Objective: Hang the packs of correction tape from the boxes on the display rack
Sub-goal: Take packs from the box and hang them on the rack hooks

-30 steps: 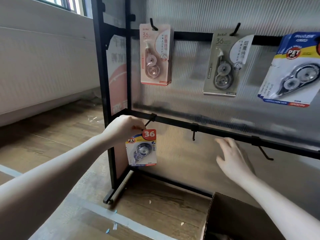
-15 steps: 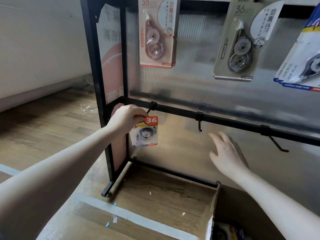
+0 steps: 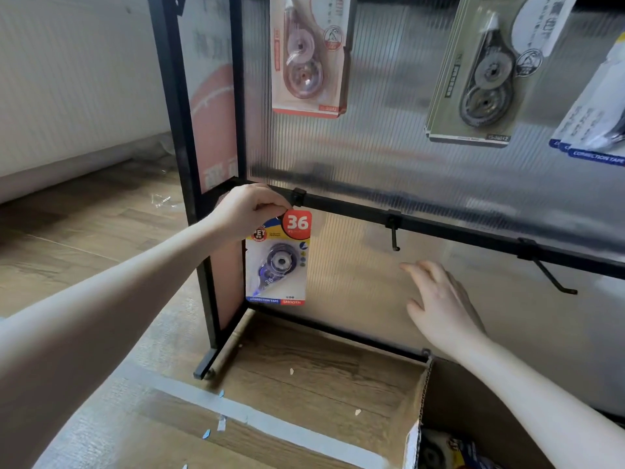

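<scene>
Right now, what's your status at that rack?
Left hand pinching the blue pack at the leftmost lower hook. Right hand open, empty. Nothing blocking.

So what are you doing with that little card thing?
A person is filling a display rack with correction tape. Their left hand pinches the top of a blue pack right at the leftmost hook on the lower bar. The right hand hovers open nearby, above a cardboard box holding more packs.
</scene>
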### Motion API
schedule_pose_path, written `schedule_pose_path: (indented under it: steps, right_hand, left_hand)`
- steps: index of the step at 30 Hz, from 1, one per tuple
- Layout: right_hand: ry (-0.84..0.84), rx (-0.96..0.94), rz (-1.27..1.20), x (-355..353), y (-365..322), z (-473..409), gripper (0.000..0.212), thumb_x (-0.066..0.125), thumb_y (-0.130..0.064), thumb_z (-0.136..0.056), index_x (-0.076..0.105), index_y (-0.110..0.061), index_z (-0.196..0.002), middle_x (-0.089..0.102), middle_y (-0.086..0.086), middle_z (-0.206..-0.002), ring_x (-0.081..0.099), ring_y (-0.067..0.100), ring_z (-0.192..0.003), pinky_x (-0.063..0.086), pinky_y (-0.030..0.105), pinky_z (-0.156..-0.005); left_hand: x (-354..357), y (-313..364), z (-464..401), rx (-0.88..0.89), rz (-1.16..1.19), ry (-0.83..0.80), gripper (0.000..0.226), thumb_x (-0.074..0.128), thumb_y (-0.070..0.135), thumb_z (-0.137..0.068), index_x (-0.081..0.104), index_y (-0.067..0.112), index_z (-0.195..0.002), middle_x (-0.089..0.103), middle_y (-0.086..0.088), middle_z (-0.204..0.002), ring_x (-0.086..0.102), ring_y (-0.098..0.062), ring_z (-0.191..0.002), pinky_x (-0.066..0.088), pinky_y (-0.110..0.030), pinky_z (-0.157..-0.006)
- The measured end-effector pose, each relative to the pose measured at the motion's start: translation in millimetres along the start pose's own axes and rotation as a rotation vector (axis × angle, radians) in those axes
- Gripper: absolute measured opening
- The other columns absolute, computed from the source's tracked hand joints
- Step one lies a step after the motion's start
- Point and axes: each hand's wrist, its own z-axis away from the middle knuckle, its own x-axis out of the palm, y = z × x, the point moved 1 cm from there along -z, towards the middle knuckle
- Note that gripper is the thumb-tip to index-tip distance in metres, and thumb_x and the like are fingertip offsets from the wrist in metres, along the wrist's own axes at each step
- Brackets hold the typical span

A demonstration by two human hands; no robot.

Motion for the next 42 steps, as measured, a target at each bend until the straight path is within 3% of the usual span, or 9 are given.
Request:
schedule_pose_path:
  steps: [4,10,15,19,23,28,34,42]
  right_hand:
    - [-0.013,0.013,-0.001,5,8,1,0.056,0.052,-0.008,-0.087,0.037,-0.020,-0.140,0.035,0.006,-0.141,0.037,0.025,-0.128,0.031,0.033,-0.105]
    - [-0.054,0.047,0.014,13,19,5,0.057,0.051,-0.010,-0.088,0.034,-0.023,-0.141,0.032,0.005,-0.144,0.035,0.025,-0.130,0.032,0.034,-0.106]
    - [-0.074,0.077,0.039,13,28,5,0.056,0.051,-0.011,-0.089,0.035,-0.022,-0.141,0.032,0.005,-0.143,0.036,0.025,-0.128,0.033,0.034,-0.105]
    - [-0.097,0.111,0.077,5,32,7,0.055,0.049,-0.012,-0.090,0.033,-0.022,-0.142,0.032,0.006,-0.144,0.037,0.023,-0.128,0.032,0.032,-0.105]
    - [-0.130,0.152,0.098,-3,39,16,0.056,0.047,-0.014,-0.091,0.029,-0.023,-0.143,0.032,0.005,-0.144,0.038,0.022,-0.127,0.031,0.033,-0.106]
    - [-0.208,0.164,0.147,-8,58,40,0.055,0.043,-0.015,-0.091,0.026,-0.021,-0.143,0.032,0.006,-0.143,0.038,0.023,-0.126,0.030,0.034,-0.106]
    - [-0.173,0.114,0.129,1,96,81,0.054,0.043,-0.019,-0.094,0.025,-0.023,-0.145,0.029,0.004,-0.146,0.034,0.021,-0.131,0.028,0.033,-0.109]
    - [-0.210,0.240,0.077,3,150,154,0.052,0.042,-0.025,-0.096,0.024,-0.028,-0.144,0.025,-0.002,-0.149,0.030,0.018,-0.134,0.028,0.030,-0.109]
  left_hand:
    - [4,-8,-3,-0.056,0.056,-0.049,0.021,0.056,0.008,-0.090,0.069,0.008,-0.107,0.065,-0.006,-0.106,0.056,-0.009,-0.088,0.041,-0.006,-0.067]
    - [20,-13,-12,-0.092,0.065,0.008,0.020,0.056,0.005,-0.089,0.071,0.009,-0.103,0.061,-0.001,-0.097,0.054,-0.011,-0.088,0.040,-0.013,-0.070]
    - [28,-17,-24,-0.106,0.105,-0.008,0.018,0.055,0.008,-0.090,0.071,0.010,-0.098,0.064,-0.005,-0.095,0.059,-0.019,-0.086,0.048,-0.033,-0.076]
    - [30,-18,-35,-0.110,0.085,-0.029,0.018,0.055,0.011,-0.091,0.071,0.011,-0.100,0.062,-0.001,-0.096,0.057,-0.017,-0.088,0.044,-0.030,-0.075]
    - [29,-13,-40,-0.131,0.030,-0.026,0.018,0.057,0.011,-0.090,0.072,0.010,-0.101,0.066,-0.008,-0.100,0.059,-0.023,-0.092,0.045,-0.034,-0.078]
    - [25,-4,-31,-0.181,-0.019,0.093,0.022,0.055,0.008,-0.090,0.069,0.008,-0.107,0.065,-0.008,-0.112,0.058,-0.026,-0.103,0.043,-0.034,-0.083]
    - [34,22,4,-0.107,-0.133,0.252,0.021,0.056,0.009,-0.089,0.066,0.006,-0.108,0.065,-0.013,-0.111,0.057,-0.033,-0.104,0.042,-0.041,-0.087]
    - [112,120,70,-0.072,-0.161,0.045,0.037,0.050,0.033,-0.088,0.062,0.011,-0.115,0.056,-0.010,-0.127,0.046,-0.029,-0.122,0.037,-0.044,-0.100]
